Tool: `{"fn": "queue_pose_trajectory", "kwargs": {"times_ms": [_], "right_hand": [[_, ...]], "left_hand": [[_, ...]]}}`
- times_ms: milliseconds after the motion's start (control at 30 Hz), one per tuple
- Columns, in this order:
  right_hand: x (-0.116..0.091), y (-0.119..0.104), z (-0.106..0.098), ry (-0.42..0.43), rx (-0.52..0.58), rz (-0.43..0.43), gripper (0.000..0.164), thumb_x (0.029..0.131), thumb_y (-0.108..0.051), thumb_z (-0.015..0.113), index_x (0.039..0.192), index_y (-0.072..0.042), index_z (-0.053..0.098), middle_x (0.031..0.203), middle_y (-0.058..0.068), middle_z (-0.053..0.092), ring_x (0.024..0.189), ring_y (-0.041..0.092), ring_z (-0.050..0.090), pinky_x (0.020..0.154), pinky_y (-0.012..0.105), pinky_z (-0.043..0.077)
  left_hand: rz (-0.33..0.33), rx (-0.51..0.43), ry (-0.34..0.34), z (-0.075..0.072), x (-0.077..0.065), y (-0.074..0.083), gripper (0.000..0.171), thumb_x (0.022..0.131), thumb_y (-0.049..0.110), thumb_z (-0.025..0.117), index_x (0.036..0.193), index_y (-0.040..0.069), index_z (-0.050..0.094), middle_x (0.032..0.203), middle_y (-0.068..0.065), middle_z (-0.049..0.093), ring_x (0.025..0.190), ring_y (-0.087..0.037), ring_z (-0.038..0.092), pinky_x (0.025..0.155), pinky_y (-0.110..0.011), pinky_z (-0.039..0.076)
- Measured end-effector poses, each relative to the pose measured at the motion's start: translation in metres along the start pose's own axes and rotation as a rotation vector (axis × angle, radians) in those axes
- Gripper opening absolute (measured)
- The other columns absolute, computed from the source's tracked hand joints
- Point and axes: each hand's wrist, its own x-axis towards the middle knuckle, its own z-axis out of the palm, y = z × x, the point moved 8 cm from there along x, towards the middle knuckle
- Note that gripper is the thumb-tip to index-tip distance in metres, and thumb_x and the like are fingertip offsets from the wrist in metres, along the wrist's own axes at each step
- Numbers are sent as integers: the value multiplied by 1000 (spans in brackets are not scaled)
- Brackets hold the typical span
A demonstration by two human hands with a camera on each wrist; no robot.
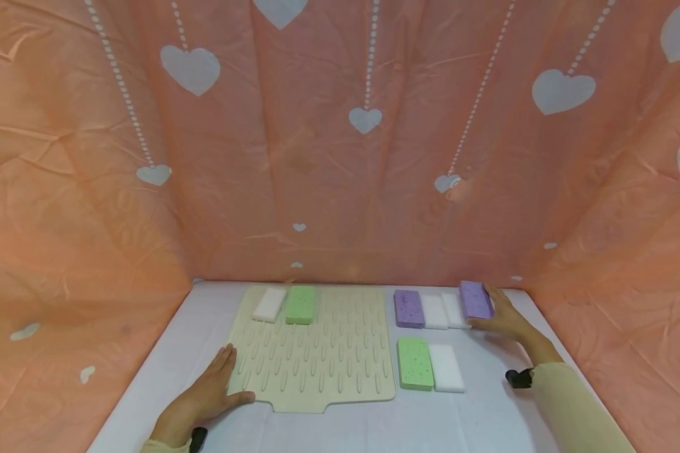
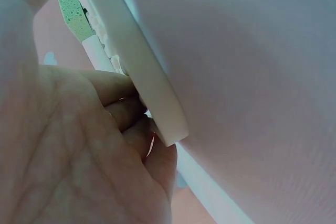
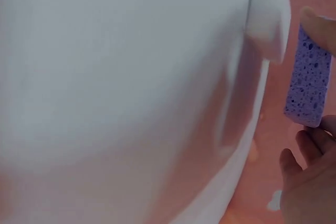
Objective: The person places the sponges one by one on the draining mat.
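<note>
Mat [image 1: 294, 402] lies on the surface [image 1: 317, 434]; in the head view we take its middle as our clock centre. At eight o'clock the left hand [image 1: 201, 393], thumb spread from extended fingers, touches its edges, probably to steady it. Between two and three, the right hand [image 1: 504, 314] holds a purple sponge [image 1: 475, 300] beside two white pads [image 1: 434, 312], perhaps lined up for easy reach. A green sponge [image 1: 300, 305] rests on the mat at eleven.

In the left wrist view we see fingers against the mat's edge; pressure we cannot tell.

In the right wrist view, at three o'clock, thumb and fingers take opposite ends of the purple sponge, likely for control.
</note>
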Motion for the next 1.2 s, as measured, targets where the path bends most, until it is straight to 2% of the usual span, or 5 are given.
{"fn": "queue_pose_trajectory", "kwargs": {"times_ms": [300,533,700,867,1200], "right_hand": [[6,-27,14,-37,-9,-1,124,85,-43,90,167,9,12,169,41,13,152,64,19,118,81,23],[10,-50,24,-33,-1,-73,121,85,-39,91,165,12,16,168,40,18,150,64,25,118,80,26],[11,-62,32,-37,-3,-89,121,85,-40,91,165,13,16,168,40,18,151,63,24,120,78,25],[11,-73,39,-50,22,-79,122,85,-39,91,165,13,15,169,39,16,153,62,21,121,78,22],[16,-97,53,-57,46,-96,123,84,-38,92,165,12,15,169,40,19,152,62,24,119,78,26]], "left_hand": [[-15,36,-2,-1,-1,2,126,84,52,88,158,-23,19,169,-42,14,158,-60,11,125,-71,21],[-18,44,2,-1,-1,3,127,83,52,88,159,-23,19,170,-41,14,158,-59,11,125,-71,22],[-22,44,1,0,-1,1,127,84,52,88,159,-22,19,170,-41,13,158,-58,10,125,-70,22],[-27,39,-4,0,0,1,127,84,52,88,160,-22,18,170,-41,13,159,-58,10,125,-71,22],[-34,25,-7,1,1,-2,128,83,53,88,160,-21,17,171,-40,11,159,-58,9,125,-72,21]]}}
